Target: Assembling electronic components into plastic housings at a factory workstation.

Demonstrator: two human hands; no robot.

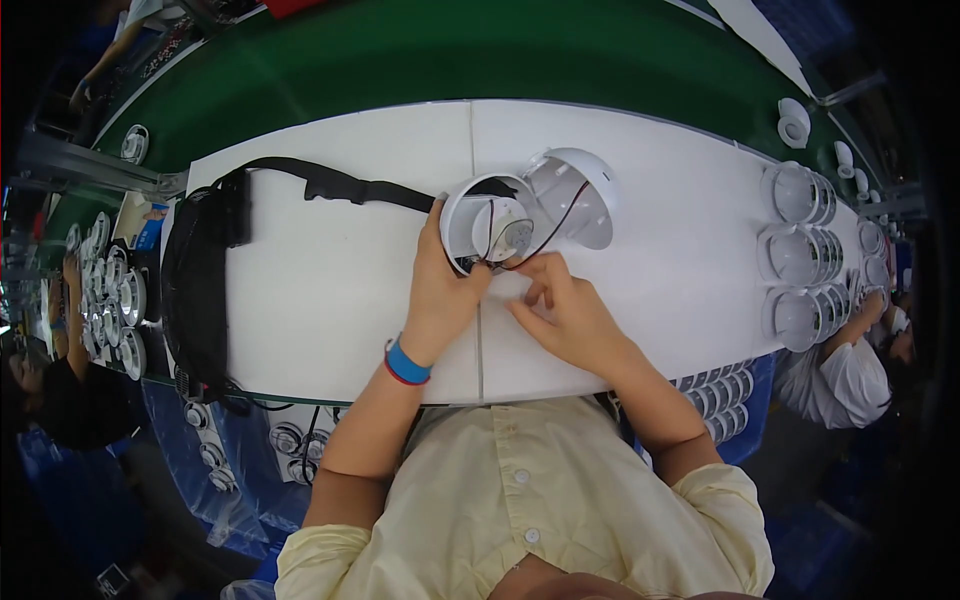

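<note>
My left hand (445, 290) is closed around the side of a white, round plastic housing (455, 215), its open side facing up. A smaller white round part with a clear, lens-like face (513, 238) sits inside. To its right a white dome-shaped cover (590, 205) rests against it on the table. A thin dark red and black wire (562, 217) runs from the cover down to the housing's near edge. At that edge the index fingertip of my right hand (575, 315) meets the wire. Its thumb stands apart and the other fingers are bent.
A black bag with a strap (200, 285) lies on the white table (330, 300) at the left. Stacked clear-and-white round cups (795, 255) line the right edge. Beyond runs a green surface (400, 60). White round parts (105, 290) fill the left side, where co-workers' arms show at both sides.
</note>
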